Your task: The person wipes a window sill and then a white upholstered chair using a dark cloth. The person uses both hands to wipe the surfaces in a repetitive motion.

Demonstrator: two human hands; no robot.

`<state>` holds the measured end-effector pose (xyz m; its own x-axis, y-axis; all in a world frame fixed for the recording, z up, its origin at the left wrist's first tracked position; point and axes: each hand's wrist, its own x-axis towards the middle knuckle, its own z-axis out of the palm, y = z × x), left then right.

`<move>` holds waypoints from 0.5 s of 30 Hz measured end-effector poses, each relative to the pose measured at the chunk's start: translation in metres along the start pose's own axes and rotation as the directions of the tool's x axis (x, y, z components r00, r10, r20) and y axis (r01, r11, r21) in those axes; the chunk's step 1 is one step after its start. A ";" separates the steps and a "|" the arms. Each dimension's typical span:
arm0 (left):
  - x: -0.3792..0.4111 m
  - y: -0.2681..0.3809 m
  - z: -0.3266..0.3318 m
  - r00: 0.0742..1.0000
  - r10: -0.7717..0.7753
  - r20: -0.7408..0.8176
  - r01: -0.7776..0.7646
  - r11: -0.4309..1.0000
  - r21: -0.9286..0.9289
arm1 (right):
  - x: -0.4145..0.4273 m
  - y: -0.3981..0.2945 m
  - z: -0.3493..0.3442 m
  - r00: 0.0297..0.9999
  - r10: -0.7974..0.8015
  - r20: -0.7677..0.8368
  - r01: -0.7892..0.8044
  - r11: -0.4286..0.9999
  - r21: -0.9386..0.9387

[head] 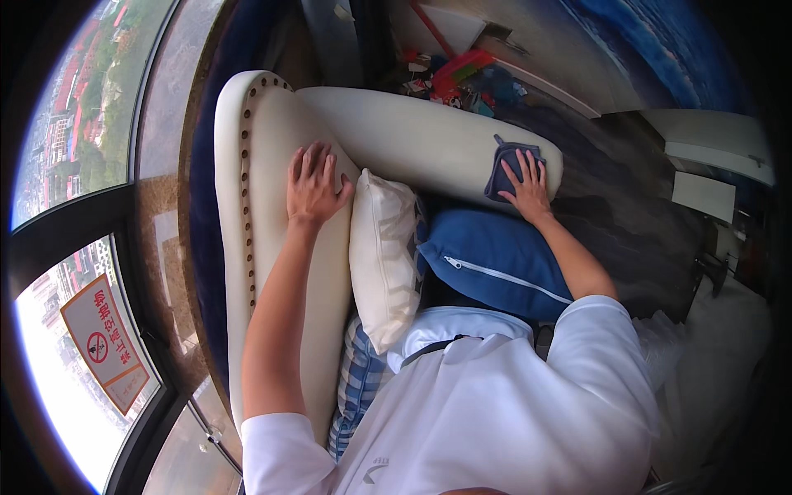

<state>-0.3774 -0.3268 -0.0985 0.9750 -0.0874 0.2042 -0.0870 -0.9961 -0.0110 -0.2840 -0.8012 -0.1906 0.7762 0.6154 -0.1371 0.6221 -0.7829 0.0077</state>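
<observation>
My right hand (529, 185) lies with spread fingers on a folded dark grey cloth (500, 170), which rests on the cream sofa armrest (427, 133) near its rounded front end. My left hand (317, 185) is flat against the inner face of the cream sofa backrest (272, 148), holding nothing. A cream patterned cushion (380, 260) leans by the backrest, just below my left hand. Beside it, under my right forearm, is a blue cushion (495, 260) with a white zip. Part of a blue checked cushion (359, 377) shows lower down, next to my body.
A window (74, 111) with a dark frame runs along the left, behind the studded backrest edge. Beyond the armrest, a red plastic bin (461, 68) and scattered small items lie on the floor. White furniture (704, 197) and clear plastic wrapping (659, 340) are at the right.
</observation>
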 end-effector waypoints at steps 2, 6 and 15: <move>0.003 0.005 0.006 1.000 0.000 -0.008 0.000 1.000 -0.012 | -0.002 0.015 -0.003 0.999 0.018 0.030 -0.018 1.000 -0.003; 0.005 0.002 0.002 0.999 0.028 -0.026 -0.028 1.000 -0.004 | 0.089 -0.056 -0.003 0.993 -0.095 -0.072 0.102 0.991 0.087; 0.009 0.002 -0.009 0.999 0.046 0.005 -0.046 0.998 0.038 | 0.164 -0.207 0.001 0.983 -0.173 -0.052 0.177 0.982 0.070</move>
<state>-0.3706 -0.3300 -0.0882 0.9710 -0.1333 0.1987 -0.1241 -0.9906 -0.0580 -0.2854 -0.5379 -0.2160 0.6608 0.7457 -0.0848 0.7407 -0.6662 -0.0864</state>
